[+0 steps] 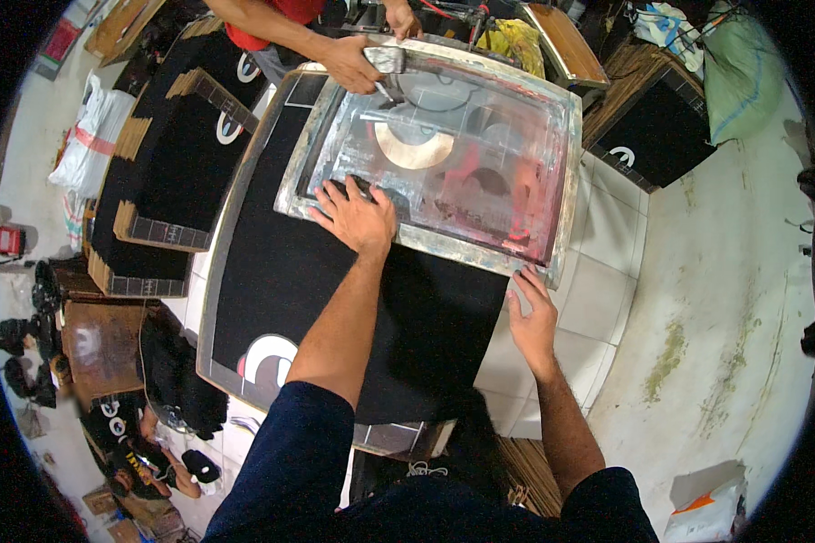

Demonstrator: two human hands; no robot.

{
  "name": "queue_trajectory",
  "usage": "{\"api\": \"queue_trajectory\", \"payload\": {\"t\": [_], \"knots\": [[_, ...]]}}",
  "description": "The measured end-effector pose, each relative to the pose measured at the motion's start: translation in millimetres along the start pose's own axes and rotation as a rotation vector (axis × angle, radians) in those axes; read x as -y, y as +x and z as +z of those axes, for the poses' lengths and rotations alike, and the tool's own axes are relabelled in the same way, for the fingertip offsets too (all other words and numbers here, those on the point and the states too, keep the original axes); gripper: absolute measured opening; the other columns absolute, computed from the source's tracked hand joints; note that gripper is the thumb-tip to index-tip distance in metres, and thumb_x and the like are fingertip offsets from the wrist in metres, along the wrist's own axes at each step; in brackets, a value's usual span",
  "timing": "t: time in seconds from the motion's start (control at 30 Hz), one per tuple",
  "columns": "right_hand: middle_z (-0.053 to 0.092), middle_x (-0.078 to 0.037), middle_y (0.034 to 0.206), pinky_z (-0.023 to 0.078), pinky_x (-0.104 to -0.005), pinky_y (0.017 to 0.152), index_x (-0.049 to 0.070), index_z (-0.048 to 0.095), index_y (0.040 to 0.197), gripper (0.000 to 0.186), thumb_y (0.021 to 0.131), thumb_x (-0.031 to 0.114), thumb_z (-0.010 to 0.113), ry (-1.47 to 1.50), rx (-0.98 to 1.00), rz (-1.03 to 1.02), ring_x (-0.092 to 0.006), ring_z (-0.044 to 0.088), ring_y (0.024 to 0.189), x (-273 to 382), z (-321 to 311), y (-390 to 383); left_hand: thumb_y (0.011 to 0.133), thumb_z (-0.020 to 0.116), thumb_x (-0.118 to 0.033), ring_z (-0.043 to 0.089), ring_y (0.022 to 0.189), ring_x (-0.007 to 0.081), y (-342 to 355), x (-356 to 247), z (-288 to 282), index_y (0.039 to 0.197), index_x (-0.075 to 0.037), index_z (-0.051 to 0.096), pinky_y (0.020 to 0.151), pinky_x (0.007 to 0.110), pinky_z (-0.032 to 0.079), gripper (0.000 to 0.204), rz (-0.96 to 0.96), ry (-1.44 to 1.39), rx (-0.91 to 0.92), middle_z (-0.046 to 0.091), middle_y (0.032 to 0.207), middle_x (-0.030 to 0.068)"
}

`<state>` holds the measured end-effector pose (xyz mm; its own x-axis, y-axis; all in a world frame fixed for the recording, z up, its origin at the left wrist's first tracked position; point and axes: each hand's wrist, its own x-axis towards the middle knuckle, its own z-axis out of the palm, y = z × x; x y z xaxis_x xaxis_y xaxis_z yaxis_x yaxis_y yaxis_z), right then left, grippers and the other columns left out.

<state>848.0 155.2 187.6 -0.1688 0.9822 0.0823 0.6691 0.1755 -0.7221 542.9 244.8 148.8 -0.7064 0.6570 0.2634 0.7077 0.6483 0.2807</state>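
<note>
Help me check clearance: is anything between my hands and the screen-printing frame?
Nothing visible is: the left hand rests on the screen-printing frame, and the right hand is at its near-right corner. A co-worker's hand is at its far left, apart from both.

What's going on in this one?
A person's left hand is spread on the near left part of a framed screen, and their right hand is at its near right corner. Across from them, a co-worker's hand grips a pale, block-like tool at the far left. The screen covers part of a black panel; a white print shows near the panel's near left corner.
</note>
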Motion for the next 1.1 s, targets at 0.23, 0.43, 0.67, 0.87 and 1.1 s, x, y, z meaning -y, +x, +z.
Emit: {"api": "queue_trajectory", "payload": {"t": [0.23, 0.43, 0.67, 0.87, 1.1], "knots": [[0.029, -0.025, 0.159, 0.035, -0.0398, 0.117, -0.004, 0.064, 0.127, 0.05, 0.084, 0.019, 0.076, -0.097, 0.397, -0.084, -0.0363, 0.025, 0.15, -16, -20, 1, 0.086, 0.059, -0.038, 0.033, 0.145, 0.0333, -1, -1, 5, 0.127, -0.012, 0.068, 0.123, 0.055, 0.011, 0.05, 0.006, 0.104, -0.045, 0.05, 0.148, 0.0167], [0.021, -0.027, 0.162, 0.04, -0.0395, 0.114, -0.004, 0.065, 0.122, 0.05, 0.08, 0.019, 0.079, -0.144, 0.656, -0.33, -0.0383, 0.02, 0.152, -35, -51, 17, 0.087, 0.059, -0.037, 0.033, 0.146, 0.0318, -4, 0, 7, 0.13, -0.012, 0.065, 0.122, 0.055, 0.013, 0.05, -0.022, 0.12, -0.045, 0.049, 0.148, 0.0152], [0.021, -0.02, 0.164, 0.045, -0.0394, 0.11, 0.0, 0.067, 0.119, 0.043, 0.083, 0.022, 0.077, -0.153, 0.923, -0.428, -0.0312, 0.026, 0.151, -49, -80, 59, 0.088, 0.058, -0.034, 0.033, 0.147, 0.0314, -1, -2, 8, 0.129, -0.011, 0.066, 0.122, 0.053, 0.015, 0.048, -0.025, 0.134, -0.053, 0.049, 0.149, 0.0161], [0.025, -0.02, 0.163, 0.044, -0.0413, 0.11, 0.003, 0.063, 0.128, 0.048, 0.088, 0.028, 0.072, -0.222, 1.283, -0.463, -0.0345, 0.032, 0.148, -43, -87, 112, 0.089, 0.057, -0.034, 0.031, 0.148, 0.031, -2, -4, 6, 0.13, -0.01, 0.066, 0.123, 0.052, 0.013, 0.048, -0.06, 0.121, -0.018, 0.048, 0.15, 0.0158], [0.07, -0.017, 0.12, 0.054, -0.0365, 0.093, 0.006, 0.057, 0.138, 0.055, 0.09, 0.025, 0.074, -0.019, 1.104, -0.172, -0.0257, 0.069, 0.108, -8, -29, 244, 0.086, 0.06, -0.031, 0.035, 0.145, 0.0318, -1, -8, 0, 0.126, -0.009, 0.067, 0.123, 0.053, 0.015, 0.047, -0.066, 0.081, -0.068, 0.05, 0.147, 0.0158]]}}
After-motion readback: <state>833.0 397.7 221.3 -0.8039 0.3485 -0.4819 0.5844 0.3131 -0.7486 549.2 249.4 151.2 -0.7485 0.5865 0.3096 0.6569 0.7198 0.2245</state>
